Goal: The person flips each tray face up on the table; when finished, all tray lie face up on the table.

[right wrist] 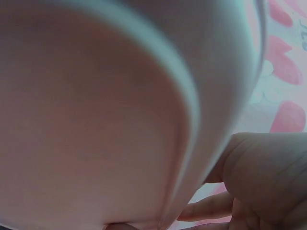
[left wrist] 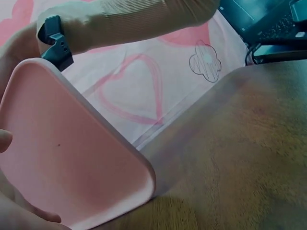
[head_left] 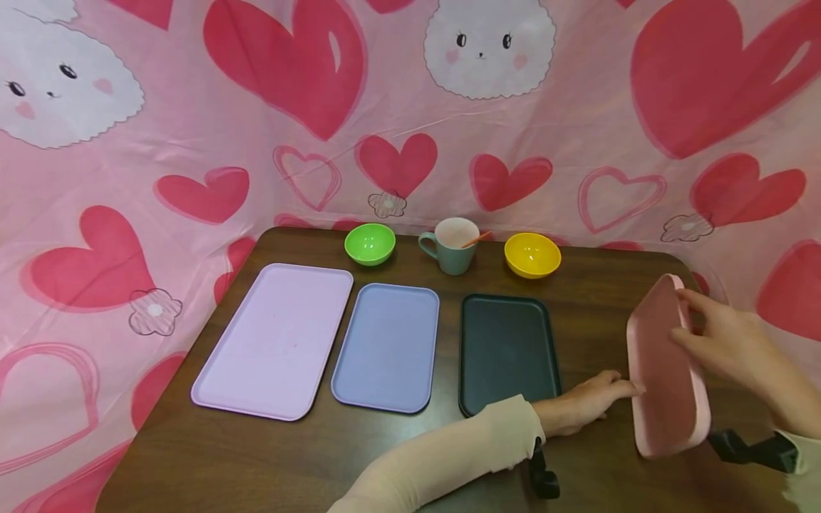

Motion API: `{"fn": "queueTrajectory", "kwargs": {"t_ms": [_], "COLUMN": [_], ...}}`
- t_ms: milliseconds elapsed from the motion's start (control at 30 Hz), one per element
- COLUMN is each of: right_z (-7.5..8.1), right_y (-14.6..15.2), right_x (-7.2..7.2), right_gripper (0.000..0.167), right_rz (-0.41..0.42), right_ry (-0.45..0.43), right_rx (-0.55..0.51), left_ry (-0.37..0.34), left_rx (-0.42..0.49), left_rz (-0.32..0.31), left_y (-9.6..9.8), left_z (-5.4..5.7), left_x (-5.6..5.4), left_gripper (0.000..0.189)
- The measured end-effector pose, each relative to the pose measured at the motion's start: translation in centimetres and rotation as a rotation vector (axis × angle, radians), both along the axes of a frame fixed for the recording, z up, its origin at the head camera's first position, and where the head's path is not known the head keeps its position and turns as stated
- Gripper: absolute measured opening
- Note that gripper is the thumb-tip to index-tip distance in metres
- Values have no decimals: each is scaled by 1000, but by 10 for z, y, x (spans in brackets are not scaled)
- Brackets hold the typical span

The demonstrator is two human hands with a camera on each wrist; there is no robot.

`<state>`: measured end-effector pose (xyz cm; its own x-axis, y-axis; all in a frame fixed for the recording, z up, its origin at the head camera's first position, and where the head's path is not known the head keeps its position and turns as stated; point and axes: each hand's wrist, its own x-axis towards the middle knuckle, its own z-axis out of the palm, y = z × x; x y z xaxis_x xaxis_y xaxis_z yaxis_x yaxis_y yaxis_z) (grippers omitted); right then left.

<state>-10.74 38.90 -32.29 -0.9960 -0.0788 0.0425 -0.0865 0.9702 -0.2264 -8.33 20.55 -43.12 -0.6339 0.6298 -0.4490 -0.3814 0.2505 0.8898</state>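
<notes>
A pink tray [head_left: 663, 370] stands tilted up on its edge at the right end of the table, its broad face turned left. My right hand [head_left: 737, 342] grips the tray's upper right rim, thumb and fingers on either side. In the right wrist view the pink tray [right wrist: 96, 124] fills most of the picture, with the right hand [right wrist: 259, 182] at its side. My left hand [head_left: 586, 402] is at the tray's near left edge, its extended fingers at the rim. Fingertips of the left hand [left wrist: 19, 206] overlap the tray's face [left wrist: 72, 139] in the left wrist view.
On the dark wooden table [head_left: 256, 456] lie a lilac tray [head_left: 276, 342], a blue-violet tray [head_left: 388, 349] and a black tray [head_left: 509, 349]. Behind them stand a green bowl [head_left: 370, 244], a grey-green mug [head_left: 454, 258] with an orange stick in it, and a yellow bowl [head_left: 532, 255].
</notes>
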Motion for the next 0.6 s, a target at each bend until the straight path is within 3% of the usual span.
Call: {"fn": "queueTrajectory", "kwargs": {"t_ms": [233,433,600], "right_z": [-3,-6,-8], "right_y": [11,18,21], "right_x": [0,5,8], "right_gripper": [56,59,58], "right_rz": [-8,-61,-61], "right_ry": [59,40,62], "right_rx": [-32,-64,-69], "left_ry": [-50,-34,-17], "left_rx": [52,61,65], "left_rz": [53,87,117], "left_y": [6,5,5], "left_z": [-5,-6,-6], "left_x": [-1,0,1], "left_gripper": [46,57,51]}}
